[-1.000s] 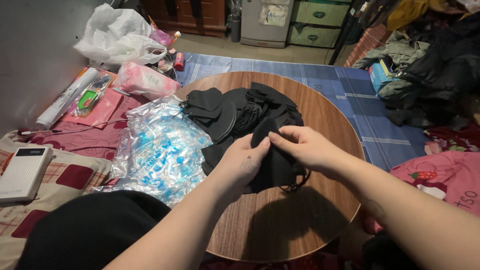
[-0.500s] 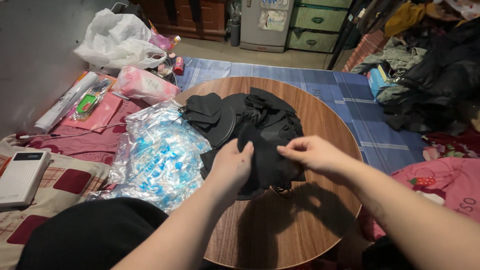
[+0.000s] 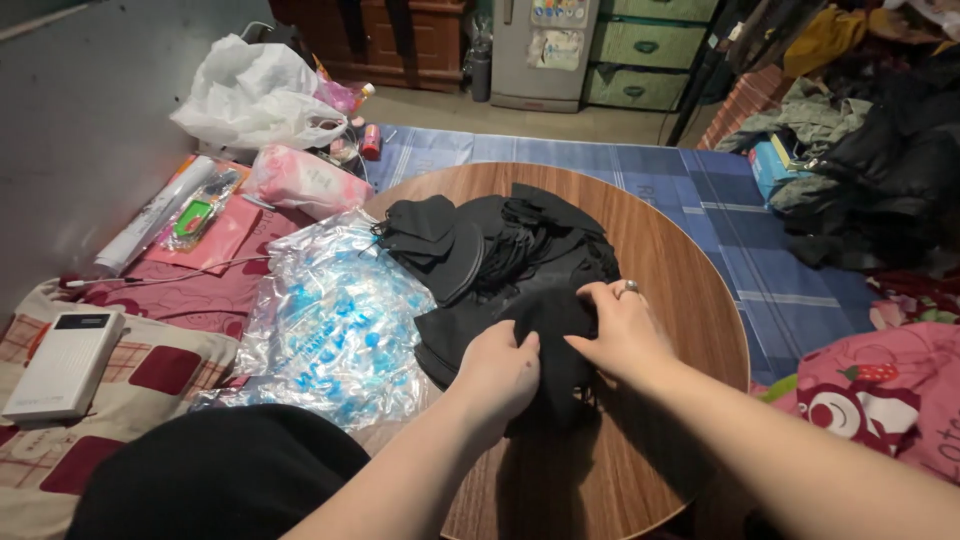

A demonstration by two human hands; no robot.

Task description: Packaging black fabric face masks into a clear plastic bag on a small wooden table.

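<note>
1. Sitting at frame centre: round wooden table (image 3: pixel 670 240), brown grain top, on a blue checked mat (image 3: pixel 760 250) running to the upper right.
2. Dark clothes heap (image 3: pixel 880 170) fills the upper right corner; pink printed cloth (image 3: pixel 880 400) at the lower right edge.
3. Black cloth pile (image 3: pixel 500 250) lies on the table's left-centre, loose pieces overlapping.
4. Clear plastic bag with blue print (image 3: pixel 330 330) lies crumpled at the table's left edge, touching the pile.
5. White plastic bag (image 3: pixel 255 95) in the upper left, pink packet (image 3: pixel 300 180) just below it.
6. Left hand (image 3: pixel 500 375) and right hand (image 3: pixel 625 335) close together at the near edge of the pile, both gripping one black cloth piece (image 3: pixel 555 315); fingers curled onto it from either side. Ring on a right-hand finger.
7. White box-shaped device (image 3: pixel 65 365) at the left edge on a red-and-cream checked cushion (image 3: pixel 150 400).
8. Small red bottle (image 3: pixel 371 141) on the mat, upper left of the table.
</note>
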